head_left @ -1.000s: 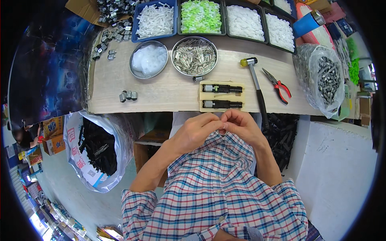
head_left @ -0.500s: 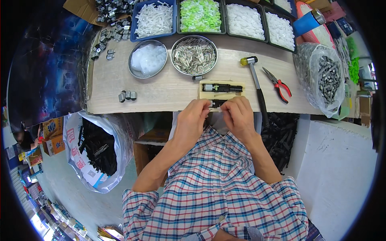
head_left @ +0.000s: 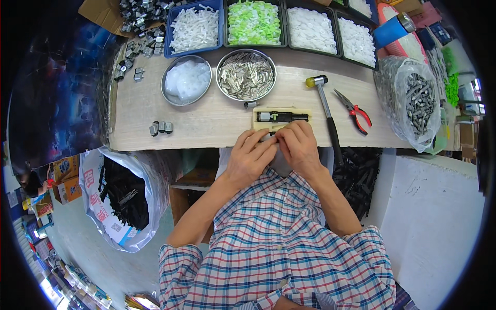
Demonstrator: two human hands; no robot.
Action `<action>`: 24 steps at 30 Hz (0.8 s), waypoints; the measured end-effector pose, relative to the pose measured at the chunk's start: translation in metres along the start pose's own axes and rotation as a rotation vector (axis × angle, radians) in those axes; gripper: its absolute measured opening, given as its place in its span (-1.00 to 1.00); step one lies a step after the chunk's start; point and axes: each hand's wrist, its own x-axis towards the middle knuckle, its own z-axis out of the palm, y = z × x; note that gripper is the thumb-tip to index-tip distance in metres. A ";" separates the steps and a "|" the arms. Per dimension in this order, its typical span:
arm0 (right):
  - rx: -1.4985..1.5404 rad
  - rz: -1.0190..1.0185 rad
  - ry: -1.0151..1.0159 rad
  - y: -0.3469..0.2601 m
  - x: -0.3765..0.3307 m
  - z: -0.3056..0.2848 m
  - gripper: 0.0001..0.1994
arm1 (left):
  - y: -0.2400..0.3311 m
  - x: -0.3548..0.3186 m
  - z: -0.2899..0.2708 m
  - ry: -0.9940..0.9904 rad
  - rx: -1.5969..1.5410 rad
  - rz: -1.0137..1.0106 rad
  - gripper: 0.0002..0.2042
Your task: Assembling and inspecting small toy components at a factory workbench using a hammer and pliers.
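Both hands meet at the near edge of the wooden worktop (head_left: 206, 124), right over the lower half of a pale wooden jig block (head_left: 281, 118). The left hand (head_left: 251, 155) has its fingers curled and bunched, tips pressed down on the block's near slot; the right hand (head_left: 297, 147) lies just beside it, fingers bent the same way, the two touching at the fingertips. Whatever small part they pinch is hidden beneath the fingers, so I cannot tell what it is. In the block's far slot lies a black assembled part (head_left: 281, 115), uncovered. Just right of the hands runs a hammer (head_left: 326, 111) with a black handle, and beyond it red-handled pliers (head_left: 354, 111). Behind the block stands a round metal bowl of silvery pins (head_left: 246, 75), with a bowl of clear plastic pieces (head_left: 186, 80) to its left.
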 end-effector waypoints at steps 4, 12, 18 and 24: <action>-0.004 -0.020 -0.100 0.006 0.020 -0.020 -0.84 | -0.007 -0.017 0.011 -0.108 0.099 0.115 -0.74; -0.212 0.195 0.268 0.136 0.128 -0.032 -0.87 | -0.006 -0.027 0.017 -0.108 0.058 0.088 -0.87; -0.460 0.138 0.063 0.160 0.176 -0.023 -0.86 | 0.008 -0.010 0.005 0.094 -0.080 0.014 -0.86; -0.542 0.074 0.056 0.169 0.182 -0.016 -0.90 | 0.015 0.024 -0.011 0.266 -0.279 -0.234 -0.81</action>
